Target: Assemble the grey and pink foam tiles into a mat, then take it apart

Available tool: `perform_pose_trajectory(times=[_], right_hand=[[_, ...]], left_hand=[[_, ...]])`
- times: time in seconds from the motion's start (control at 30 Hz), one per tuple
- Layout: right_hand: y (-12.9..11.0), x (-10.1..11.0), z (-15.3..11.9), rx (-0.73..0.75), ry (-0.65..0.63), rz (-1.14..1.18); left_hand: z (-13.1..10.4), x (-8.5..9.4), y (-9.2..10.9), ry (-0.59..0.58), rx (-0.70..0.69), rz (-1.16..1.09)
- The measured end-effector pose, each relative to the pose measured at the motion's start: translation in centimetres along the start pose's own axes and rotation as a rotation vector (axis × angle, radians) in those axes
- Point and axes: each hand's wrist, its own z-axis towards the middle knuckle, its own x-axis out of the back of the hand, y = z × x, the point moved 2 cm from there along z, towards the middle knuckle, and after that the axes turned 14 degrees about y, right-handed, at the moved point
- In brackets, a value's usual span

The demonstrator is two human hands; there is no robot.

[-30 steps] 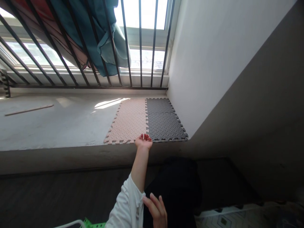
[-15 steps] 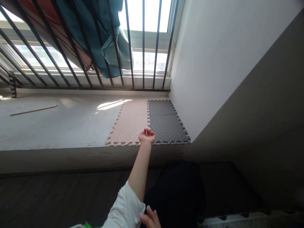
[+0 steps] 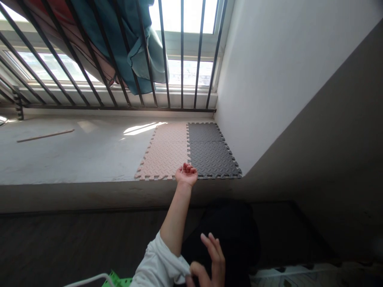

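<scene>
Stretched forward, palm up, my left hand (image 3: pixel 186 174) has its fingers loosely curled, with the palm uncovered. A thin white streak shows by its fingers, too small to make out. It is over the near edge of the pink foam tiles (image 3: pixel 164 155) and dark grey foam tiles (image 3: pixel 211 157). Low in the view, my right hand (image 3: pixel 211 265) pinches the rolled white sleeve (image 3: pixel 172 263) of the left arm between thumb and index finger, its other fingers raised.
Black railing bars (image 3: pixel 182 59) stand before the window, with teal cloth (image 3: pixel 119 44) behind them. A thin stick (image 3: pixel 44 136) lies on the pale ledge (image 3: pixel 98 159). A white wall (image 3: pixel 263 71) rises at the right. Something green (image 3: pixel 119 281) is at the bottom edge.
My right hand has come up and to the right into fuller view, at the sleeve's edge. The left hand stays outstretched. The view has tilted slightly downward.
</scene>
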Motion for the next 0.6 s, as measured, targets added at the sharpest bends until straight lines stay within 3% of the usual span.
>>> perform_pose_trajectory(times=[0.1,0.2,0.23,0.3,0.37,0.47,0.53,0.6], right_hand=[[1.4,-0.3,4.1,0.025,0.02,-0.062],[3.6,-0.1,7.5,-0.063,0.159,-0.146],[4.2,-0.1,8.3,-0.085,0.161,-0.156],[5.3,-0.3,9.5,-0.117,0.053,-0.133],[6.3,-1.0,10.2,-0.147,-0.11,-0.092],[7.9,-2.9,11.2,-0.231,-0.21,-0.132],[9.2,-4.9,11.9,-0.29,-0.267,-0.241],[10.4,-7.3,12.6,-0.335,-0.367,-0.374]], left_hand=[[-0.6,2.8,-2.7,-0.123,0.021,0.154],[-0.8,6.9,-5.5,-0.281,0.035,0.545],[-0.7,8.1,-5.9,-0.347,-0.025,0.735],[-0.2,9.3,-5.2,-0.458,-0.287,1.067],[0.3,8.8,-2.9,-0.504,-0.675,1.32],[1.0,6.1,1.9,-0.396,-1.202,1.752],[1.9,4.4,4.5,-0.22,-1.335,2.09],[2.9,3.5,6.0,-0.073,-1.309,2.341]])
